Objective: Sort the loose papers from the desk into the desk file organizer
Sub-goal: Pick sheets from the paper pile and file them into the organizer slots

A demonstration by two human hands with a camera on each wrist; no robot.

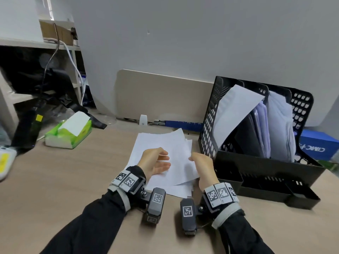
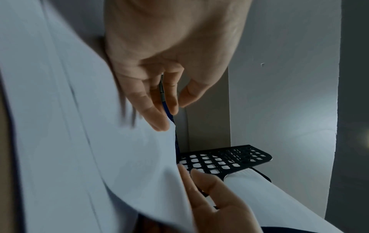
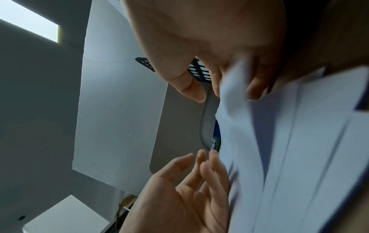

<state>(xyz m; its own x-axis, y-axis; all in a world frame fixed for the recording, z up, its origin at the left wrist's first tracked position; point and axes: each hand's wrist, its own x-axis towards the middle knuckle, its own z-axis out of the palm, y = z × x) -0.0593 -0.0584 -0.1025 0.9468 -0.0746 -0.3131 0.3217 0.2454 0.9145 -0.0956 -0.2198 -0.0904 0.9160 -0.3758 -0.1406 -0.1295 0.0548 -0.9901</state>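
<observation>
A loose stack of white papers point(image 1: 157, 142) lies in the middle of the wooden desk, just left of the black mesh file organizer point(image 1: 207, 125). The organizer's upright slots hold several sheets, one leaning out of the left slot point(image 1: 236, 110). My left hand point(image 1: 159, 162) hovers over the stack with straight, relaxed fingers, one fingertip point(image 2: 159, 124) touching the top sheet. My right hand point(image 1: 200, 160) is at the stack's right edge. Its fingers point(image 3: 255, 88) curl round the raised edge of the top sheet point(image 3: 235, 97), which bows upward.
A green tissue pack point(image 1: 69, 131) sits at the left, with black gear and cables behind it. A beige panel point(image 1: 161, 96) stands against the wall, and a blue box point(image 1: 319, 145) lies behind the organizer. The organizer's low front tray point(image 1: 256, 162) juts toward me.
</observation>
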